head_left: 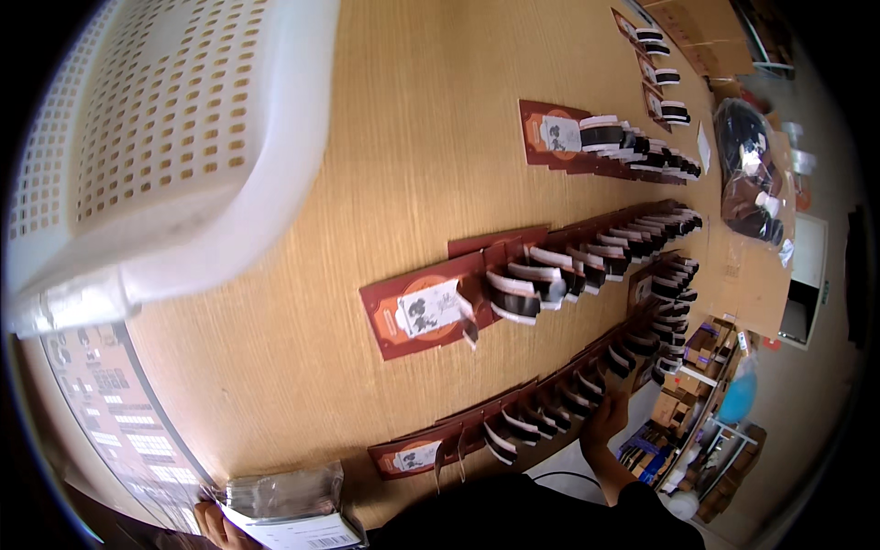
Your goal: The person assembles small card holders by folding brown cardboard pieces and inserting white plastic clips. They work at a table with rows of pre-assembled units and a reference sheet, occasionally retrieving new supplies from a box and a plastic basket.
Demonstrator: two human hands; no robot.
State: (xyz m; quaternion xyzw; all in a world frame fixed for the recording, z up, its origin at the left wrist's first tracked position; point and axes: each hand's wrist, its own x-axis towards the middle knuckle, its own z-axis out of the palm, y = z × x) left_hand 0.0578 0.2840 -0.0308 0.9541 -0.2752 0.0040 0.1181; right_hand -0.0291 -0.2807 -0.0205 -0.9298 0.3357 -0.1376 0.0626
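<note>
At the lower left, my left hand (pixel 216 526) has its fingers curled at the edge of a white box (pixel 307 533). A clear plastic-wrapped bundle (pixel 284 490) lies against this box. My right hand (pixel 605 423) touches the near row of overlapping red-brown cards (pixel 390 464) at the table's right part; its fingertips are partly hidden. Dark curved bands (pixel 500 442) with pale edges stand up from these cards. Farther up the table lies a second long row of cards (pixel 380 321) with similar bands (pixel 513 298).
A white perforated plastic basket (pixel 298 137) stands at the upper left. A third row of cards (pixel 536 133) and several smaller groups lie farther off. At the right are a plastic bag with dark contents (pixel 747 165), cardboard (pixel 747 284) and shelves with boxes. A printed sheet (pixel 119 403) covers the left edge.
</note>
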